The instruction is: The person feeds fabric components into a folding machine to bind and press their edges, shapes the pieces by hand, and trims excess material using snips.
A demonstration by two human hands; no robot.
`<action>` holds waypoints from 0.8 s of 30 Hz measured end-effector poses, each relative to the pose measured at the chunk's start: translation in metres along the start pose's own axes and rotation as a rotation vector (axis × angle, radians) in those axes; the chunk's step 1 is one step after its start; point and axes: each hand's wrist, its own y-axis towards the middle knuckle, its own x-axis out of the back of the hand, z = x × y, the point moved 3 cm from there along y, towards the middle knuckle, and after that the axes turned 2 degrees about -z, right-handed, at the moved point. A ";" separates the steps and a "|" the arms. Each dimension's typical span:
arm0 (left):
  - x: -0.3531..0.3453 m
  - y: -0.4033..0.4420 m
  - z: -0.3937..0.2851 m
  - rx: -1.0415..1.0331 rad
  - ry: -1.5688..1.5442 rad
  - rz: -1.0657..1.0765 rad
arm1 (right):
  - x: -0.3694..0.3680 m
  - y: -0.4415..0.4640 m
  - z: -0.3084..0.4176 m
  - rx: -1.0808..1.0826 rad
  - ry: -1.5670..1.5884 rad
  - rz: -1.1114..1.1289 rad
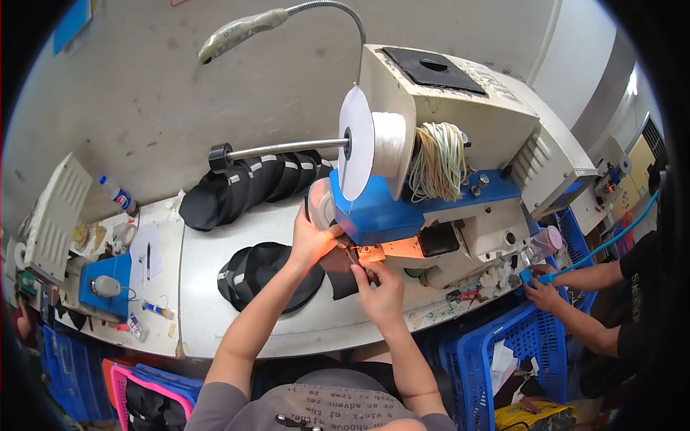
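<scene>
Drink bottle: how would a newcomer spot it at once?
Find the slatted white machine housing at the far left. Just right of it, by the wall, the drink bottle stands on the left table. Its blue cap and red-and-blue label set it apart from the white paper and pen nearby.

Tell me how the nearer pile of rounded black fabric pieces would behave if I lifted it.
The pile of rounded black fabric pieces would probably sag rather than stay stiff; its outlines look soft. The pieces overlap unevenly, so some might slide out of line.
</scene>
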 end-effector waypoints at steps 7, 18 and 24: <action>-0.002 -0.004 -0.004 -0.016 0.128 -0.019 | 0.009 0.007 0.006 0.081 -0.027 0.008; -0.008 0.017 0.019 0.034 0.144 -0.068 | 0.013 0.016 0.001 -0.010 -0.163 0.031; -0.002 0.041 0.054 0.150 -0.010 -0.080 | 0.012 0.018 0.001 -0.081 -0.209 0.074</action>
